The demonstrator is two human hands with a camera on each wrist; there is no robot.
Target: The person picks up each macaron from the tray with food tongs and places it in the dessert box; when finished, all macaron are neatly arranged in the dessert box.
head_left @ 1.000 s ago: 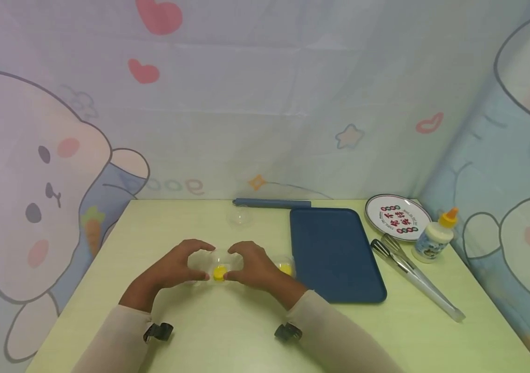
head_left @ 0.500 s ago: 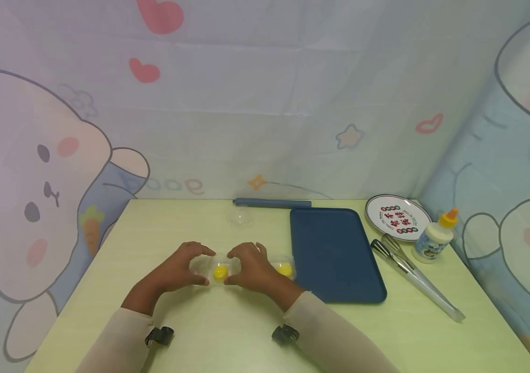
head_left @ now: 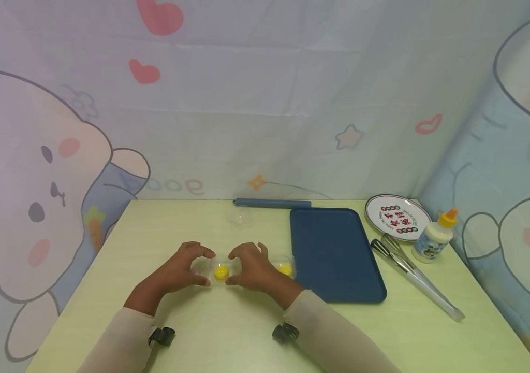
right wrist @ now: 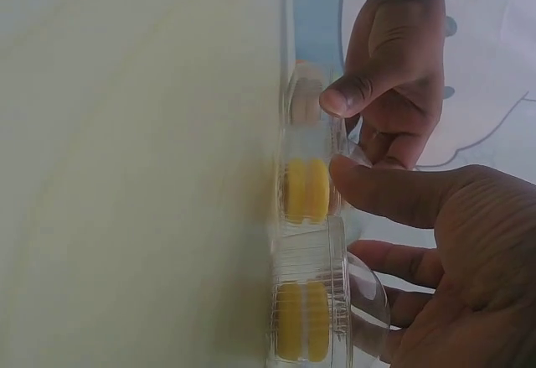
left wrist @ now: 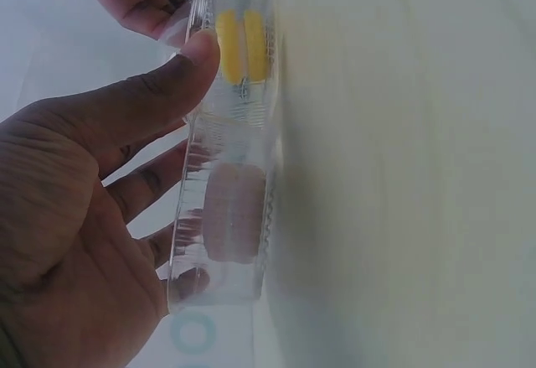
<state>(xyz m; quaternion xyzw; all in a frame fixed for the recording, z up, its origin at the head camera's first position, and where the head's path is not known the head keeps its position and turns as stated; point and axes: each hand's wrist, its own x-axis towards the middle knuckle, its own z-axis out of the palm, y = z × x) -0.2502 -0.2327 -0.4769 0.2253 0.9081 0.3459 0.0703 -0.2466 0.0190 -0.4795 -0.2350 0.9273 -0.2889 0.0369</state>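
Several small clear plastic boxes stand in a row. The middle box point(head_left: 221, 262) holds a yellow macaron point(head_left: 221, 273). My left hand point(head_left: 178, 270) grips it at its left edge, thumb in front and index finger behind. On its right edge my right hand point(head_left: 252, 268) holds it the same way. To the right, partly behind my right hand, another box holds a second yellow macaron point(head_left: 285, 269). The left wrist view shows a pinkish macaron point(left wrist: 234, 213) in the left box, which my left hand largely hides from the head view.
A dark blue tray point(head_left: 337, 256) lies right of the boxes, with a blue-grey rod point(head_left: 271, 203) behind. A clear domed piece point(head_left: 240, 216) sits at the back. Further right are a printed plate point(head_left: 397, 216), metal tongs point(head_left: 418, 280) and a yellow-capped bottle point(head_left: 433, 239).
Both hands stay around the middle box and have shifted only slightly. A rear finger of the right hand has come up into view.
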